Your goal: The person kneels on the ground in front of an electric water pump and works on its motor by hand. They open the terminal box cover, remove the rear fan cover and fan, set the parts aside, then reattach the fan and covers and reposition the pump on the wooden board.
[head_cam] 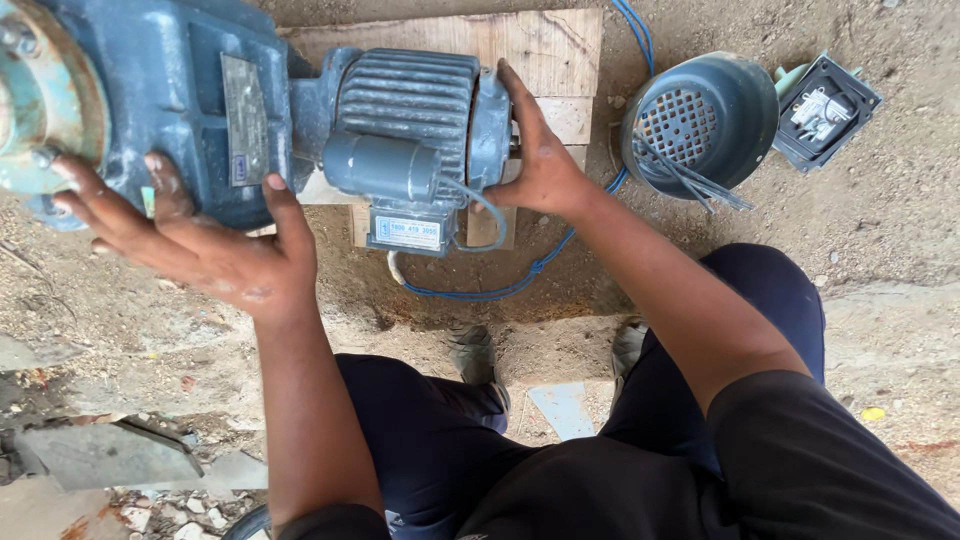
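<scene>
One blue pump-and-motor unit [300,120] lies on a wooden board [545,50] on the dirt ground [880,220], its long axis running left to right across the view, directly ahead of the crouching person; the left hand [200,250] rests open, fingers spread, against the pump housing end, while the right hand [535,160] lies open and flat against the motor's bare rear end, so each hand is nearest its own end. Also visible: one detached fan cover [700,120], one open terminal box [825,110] and one blue cable [500,288], all right of the unit, apart from both hands.
</scene>
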### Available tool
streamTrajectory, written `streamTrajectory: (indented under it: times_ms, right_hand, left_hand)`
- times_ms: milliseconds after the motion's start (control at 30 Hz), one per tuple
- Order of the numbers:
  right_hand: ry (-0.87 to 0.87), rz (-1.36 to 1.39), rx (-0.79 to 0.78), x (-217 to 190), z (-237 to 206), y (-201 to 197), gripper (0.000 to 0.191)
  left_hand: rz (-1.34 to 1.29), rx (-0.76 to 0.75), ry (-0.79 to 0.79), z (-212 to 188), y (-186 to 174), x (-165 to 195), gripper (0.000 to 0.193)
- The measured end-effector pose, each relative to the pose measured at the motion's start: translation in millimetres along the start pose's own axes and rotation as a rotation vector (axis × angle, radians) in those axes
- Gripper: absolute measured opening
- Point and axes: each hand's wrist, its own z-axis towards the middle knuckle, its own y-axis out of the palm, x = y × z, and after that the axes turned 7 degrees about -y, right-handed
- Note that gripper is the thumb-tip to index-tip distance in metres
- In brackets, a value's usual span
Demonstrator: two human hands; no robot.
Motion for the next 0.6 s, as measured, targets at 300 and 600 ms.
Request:
streamTrajectory:
  times_ms: [300, 600]
  right_hand:
    - [0.150, 0.216, -0.042, -6, -8, -9, 0.132]
    - [0.109, 0.032, -0.062, -7, -3, -5, 0.140]
  left_hand:
    - [-0.033, -0.086, -0.098, -2, -12, 16, 0.070]
    - [-0.199, -0.183, -0.053, 2, -27, 19, 0.077]
